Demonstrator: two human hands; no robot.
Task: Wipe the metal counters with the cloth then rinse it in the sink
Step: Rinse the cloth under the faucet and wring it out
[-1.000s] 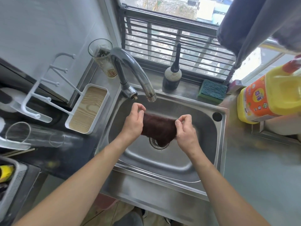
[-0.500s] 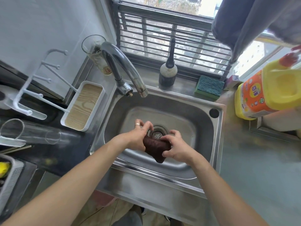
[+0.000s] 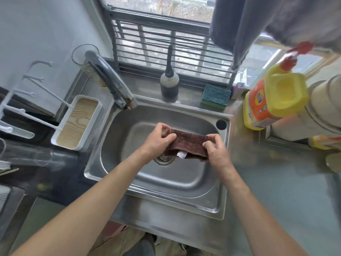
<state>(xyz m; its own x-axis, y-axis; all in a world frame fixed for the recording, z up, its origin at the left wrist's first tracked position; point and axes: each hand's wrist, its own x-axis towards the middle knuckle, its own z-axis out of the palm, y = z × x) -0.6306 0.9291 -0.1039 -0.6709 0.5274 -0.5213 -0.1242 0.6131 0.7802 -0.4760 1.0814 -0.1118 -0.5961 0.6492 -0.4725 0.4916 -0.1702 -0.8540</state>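
Over the one steel sink [image 3: 219, 183], I am holding one brown cloth [image 3: 190, 143] stretched between my two hands, above the drain [image 3: 163, 158]. My left hand [image 3: 158, 140] is pinching the cloth's left end, with the fingers [image 3: 168, 136] curled and pressed onto the fabric, and my right hand [image 3: 216, 151] is gripping its right end, with the thumb on top. One small white tag [image 3: 181, 154] is hanging from the cloth's lower edge. The basin is holding nothing else that I can see, and I cannot tell whether water is running from the single faucet [image 3: 114, 84] arching over its back left corner. On the tabletop [image 3: 276, 182] behind the sink, one dark bottle [image 3: 169, 84] with a slim neck is standing, and one blue-green sponge [image 3: 215, 96] is lying near it to the right. One yellow detergent jug [image 3: 267, 102] is standing at the far right. On the left, one white tray [image 3: 77, 122] with a wood-grain bottom is sitting just beside the sink, and one clear glass [image 3: 84, 58] is standing behind the faucet; its contents are too blurred to name.
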